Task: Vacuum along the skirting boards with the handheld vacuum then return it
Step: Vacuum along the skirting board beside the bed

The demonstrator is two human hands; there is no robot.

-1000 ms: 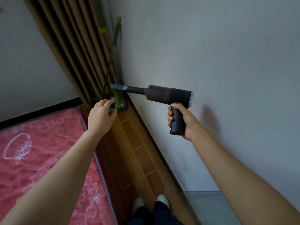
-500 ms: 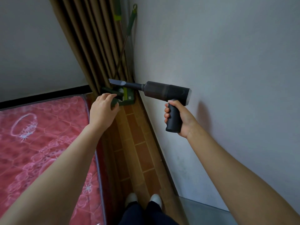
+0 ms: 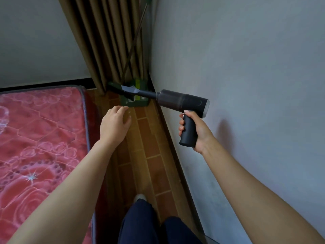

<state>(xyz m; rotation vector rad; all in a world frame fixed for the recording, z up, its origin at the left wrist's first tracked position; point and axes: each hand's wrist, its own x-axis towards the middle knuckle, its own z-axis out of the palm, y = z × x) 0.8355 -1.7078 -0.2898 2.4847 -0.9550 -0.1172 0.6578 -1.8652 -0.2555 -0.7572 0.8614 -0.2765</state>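
Right hand (image 3: 197, 131) wraps its fingers round the matte black pistol grip of the handheld vacuum (image 3: 182, 101), which is held in the air close beside the grey wall (image 3: 246, 59), above the floor's right edge. The vacuum's cylindrical body has a smoky, translucent front section whose contents cannot be made out. It narrows to a slim tube and a flat, slanted nozzle aimed at the floor's far corner. Left hand (image 3: 115, 124) hovers with fingers loosely bent, gripping nothing, over the brown brick-patterned floor (image 3: 149, 155). A dark skirting board (image 3: 174, 147) runs along the wall's foot. In the far corner sits a green cleaning tool (image 3: 139, 101), partly hidden by the nozzle, against a pleated brown curtain (image 3: 109, 41). A pink quilted mattress (image 3: 44, 129) lies along the floor's left edge.
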